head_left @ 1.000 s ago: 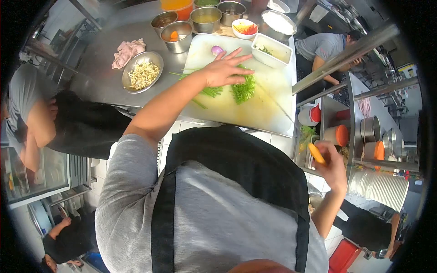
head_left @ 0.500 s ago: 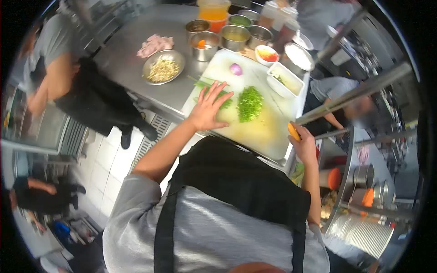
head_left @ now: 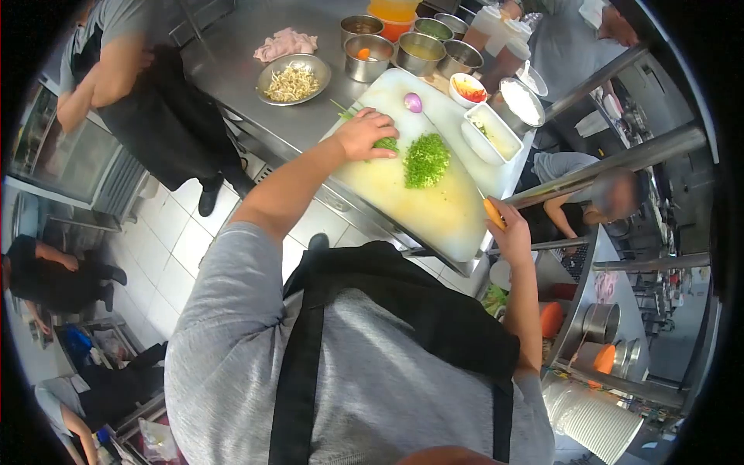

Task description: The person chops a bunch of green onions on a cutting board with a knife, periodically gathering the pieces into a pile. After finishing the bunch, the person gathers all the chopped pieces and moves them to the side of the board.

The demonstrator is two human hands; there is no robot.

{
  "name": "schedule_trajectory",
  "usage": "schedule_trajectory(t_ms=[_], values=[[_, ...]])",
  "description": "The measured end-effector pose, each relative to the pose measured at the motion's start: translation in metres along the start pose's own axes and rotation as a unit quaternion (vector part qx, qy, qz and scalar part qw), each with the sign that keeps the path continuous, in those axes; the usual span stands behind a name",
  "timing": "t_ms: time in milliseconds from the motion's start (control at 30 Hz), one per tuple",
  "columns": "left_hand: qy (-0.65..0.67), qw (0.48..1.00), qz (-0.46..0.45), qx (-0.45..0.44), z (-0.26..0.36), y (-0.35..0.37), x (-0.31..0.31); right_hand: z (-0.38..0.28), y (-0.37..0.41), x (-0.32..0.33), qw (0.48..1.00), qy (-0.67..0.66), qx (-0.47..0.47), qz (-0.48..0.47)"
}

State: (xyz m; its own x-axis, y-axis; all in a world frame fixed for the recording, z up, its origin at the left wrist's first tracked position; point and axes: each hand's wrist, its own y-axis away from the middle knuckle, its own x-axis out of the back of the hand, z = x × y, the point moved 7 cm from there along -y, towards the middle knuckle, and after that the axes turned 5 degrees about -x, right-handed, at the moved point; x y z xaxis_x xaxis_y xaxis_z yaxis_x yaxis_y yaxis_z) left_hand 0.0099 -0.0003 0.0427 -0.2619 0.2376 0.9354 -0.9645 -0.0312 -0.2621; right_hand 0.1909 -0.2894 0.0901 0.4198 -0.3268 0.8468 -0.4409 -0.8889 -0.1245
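My left hand (head_left: pixel 366 136) is closed over a bunch of spring onions (head_left: pixel 386 145) on the white cutting board (head_left: pixel 457 225). Their thin ends poke out beyond the hand, and the palm hides the middle. My right hand (head_left: pixel 511 232) grips the orange handle of a knife (head_left: pixel 494 213) at the board's right edge. Its pale blade is hard to make out against the board. Between the hands lies a heap of chopped spring onion (head_left: pixel 426 161). A small purple shallot (head_left: pixel 413 102) rests farther back on the board.
A bowl of bean sprouts (head_left: pixel 293 81) and raw pale meat (head_left: pixel 285 46) sit left of the board. Metal pots (head_left: pixel 368 60) line the back. A white rectangular dish (head_left: pixel 494 139) stands at the right, below a metal rail (head_left: pixel 620 167). A co-worker (head_left: pixel 155 101) stands at the left.
My left hand was spread flat over the greens; its fingers are now curled around them. My right hand keeps the knife near the board's edge. The camera view has shifted.
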Motion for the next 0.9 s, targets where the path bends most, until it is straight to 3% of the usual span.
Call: schedule_trajectory(t_ms=[167, 267, 367, 667, 867, 900], values=[[0.035, 0.999, -0.010, -0.022, 0.003, 0.017, 0.019, 0.006, 0.007, 0.005, 1.000, -0.004, -0.016, 0.006], [-0.054, 0.997, -0.046, -0.032, -0.003, 0.030, 0.024, 0.009, 0.012, 0.007, 0.999, -0.013, -0.028, 0.016], [-0.053, 0.996, -0.071, -0.033, -0.002, 0.026, 0.023, 0.010, 0.017, 0.007, 0.999, -0.021, -0.049, 0.012], [-0.038, 0.996, -0.010, -0.076, -0.003, -0.007, -0.004, 0.009, 0.030, 0.000, 0.996, -0.057, -0.058, 0.021], [-0.017, 0.996, -0.088, -0.024, -0.003, -0.007, -0.002, 0.004, 0.032, -0.004, 0.995, -0.072, -0.067, 0.019], [-0.002, 0.998, -0.060, -0.029, -0.003, -0.006, 0.005, 0.004, 0.033, -0.005, 0.995, -0.076, -0.068, 0.020]])
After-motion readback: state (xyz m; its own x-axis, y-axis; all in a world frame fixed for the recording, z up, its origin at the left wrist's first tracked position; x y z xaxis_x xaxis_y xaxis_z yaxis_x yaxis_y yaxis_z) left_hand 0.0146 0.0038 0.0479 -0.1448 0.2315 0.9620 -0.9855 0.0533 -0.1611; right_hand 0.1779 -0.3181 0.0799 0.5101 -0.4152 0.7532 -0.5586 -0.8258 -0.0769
